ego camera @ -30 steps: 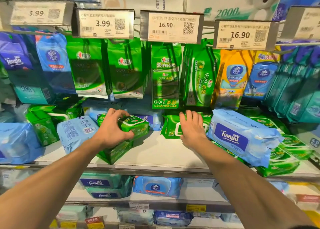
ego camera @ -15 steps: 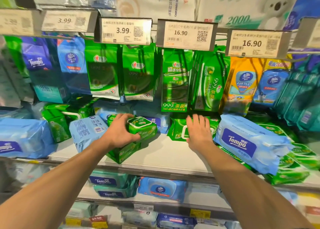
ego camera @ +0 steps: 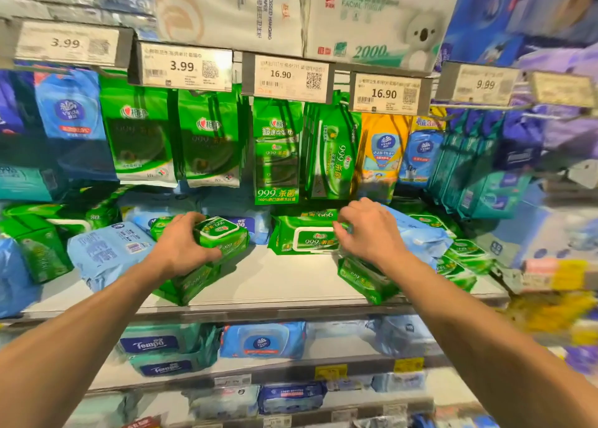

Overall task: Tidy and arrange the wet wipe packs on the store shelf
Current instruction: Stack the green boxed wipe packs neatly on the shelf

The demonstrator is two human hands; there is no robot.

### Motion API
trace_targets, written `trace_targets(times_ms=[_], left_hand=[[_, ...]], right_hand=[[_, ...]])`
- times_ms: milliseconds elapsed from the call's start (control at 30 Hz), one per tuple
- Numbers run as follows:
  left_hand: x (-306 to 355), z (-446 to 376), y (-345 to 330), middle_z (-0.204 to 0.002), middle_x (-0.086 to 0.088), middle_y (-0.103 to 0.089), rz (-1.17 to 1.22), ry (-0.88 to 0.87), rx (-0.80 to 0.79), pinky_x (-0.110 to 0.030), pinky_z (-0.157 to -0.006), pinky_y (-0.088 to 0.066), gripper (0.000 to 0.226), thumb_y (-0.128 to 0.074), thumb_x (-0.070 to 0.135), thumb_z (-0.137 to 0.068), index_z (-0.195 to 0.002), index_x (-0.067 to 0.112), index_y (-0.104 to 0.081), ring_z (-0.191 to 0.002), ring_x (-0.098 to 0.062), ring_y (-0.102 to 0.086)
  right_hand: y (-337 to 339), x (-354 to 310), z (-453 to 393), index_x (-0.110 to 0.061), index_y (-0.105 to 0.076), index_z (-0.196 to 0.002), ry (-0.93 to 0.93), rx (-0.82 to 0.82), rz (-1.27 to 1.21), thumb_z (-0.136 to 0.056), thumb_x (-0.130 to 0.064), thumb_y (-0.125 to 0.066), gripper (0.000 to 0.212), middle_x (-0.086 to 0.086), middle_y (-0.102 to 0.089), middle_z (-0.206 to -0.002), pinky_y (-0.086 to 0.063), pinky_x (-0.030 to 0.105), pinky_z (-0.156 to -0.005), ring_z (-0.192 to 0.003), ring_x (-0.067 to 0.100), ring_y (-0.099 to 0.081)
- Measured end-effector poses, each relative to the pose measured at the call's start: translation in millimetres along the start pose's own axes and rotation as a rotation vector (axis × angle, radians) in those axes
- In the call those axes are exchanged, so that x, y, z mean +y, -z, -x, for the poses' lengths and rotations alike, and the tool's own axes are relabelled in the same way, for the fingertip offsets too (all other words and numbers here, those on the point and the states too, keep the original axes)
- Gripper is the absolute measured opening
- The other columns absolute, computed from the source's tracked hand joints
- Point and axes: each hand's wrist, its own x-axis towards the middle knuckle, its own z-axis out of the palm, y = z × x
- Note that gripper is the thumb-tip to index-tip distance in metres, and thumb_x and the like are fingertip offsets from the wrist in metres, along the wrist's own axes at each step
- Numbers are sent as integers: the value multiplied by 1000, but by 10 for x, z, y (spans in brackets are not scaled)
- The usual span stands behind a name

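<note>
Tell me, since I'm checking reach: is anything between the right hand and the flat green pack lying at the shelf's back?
Nothing visible. The right hand is already at the right edge of the flat green pack, fingers curled against it; the shelf in front of the pack is bare.

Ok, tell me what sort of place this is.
Most likely a shop aisle, probably a supermarket. Price tags with barcodes hang on the shelf edge, identical green wipe packs hang in rows, and more stock fills the lower shelf.
</note>
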Motion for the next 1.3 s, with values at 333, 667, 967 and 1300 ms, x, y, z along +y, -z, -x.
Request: trace_targets(times_ms=[333, 667, 967, 1300], left_hand=[[55, 143, 184, -119, -11, -63, -45, -75, 20, -32, -90, -49, 86, -90, 27, -57, -132, 7, -52, -100, -22, -59], [-199, 459, 559, -127, -13, -59, -42, -4, -2, -32, -95, -47, 93, -90, 25, -61, -139, 5, -42, -107, -24, -59], [-225, 559, 651, -123, -11, -58, -48, 3, -15, -26, -84, -44, 95, -91, 25, -60, -139, 7, -41, -97, -19, -55], [-318, 719, 749, -130, -13, -52, -53, 23, -9, -30, -94, -46, 97, -90, 25, -59, -142, 9, -41, -110, -25, -55]], right_hand=[[348, 481, 158, -31, -12, -152, -465, -736, 255, -46, -83, -75, 134, 14, -30, -146, -36, 56, -103, -132, 42, -33], [295, 378, 178, -40, -14, -151, -368, -618, 325, -56, -64, -80, 118, 13, -43, -132, -37, 53, -98, -122, 39, -44], [231, -297, 97, -42, -17, -151, -33, -536, 268, -52, -64, -77, 118, 6, -45, -137, -39, 43, -96, -120, 31, -47], [-398, -1093, -164, -38, -17, -151, -18, -554, 35, -56, -58, -82, 117, 10, -45, -138, -37, 45, -102, -124, 34, -45]])
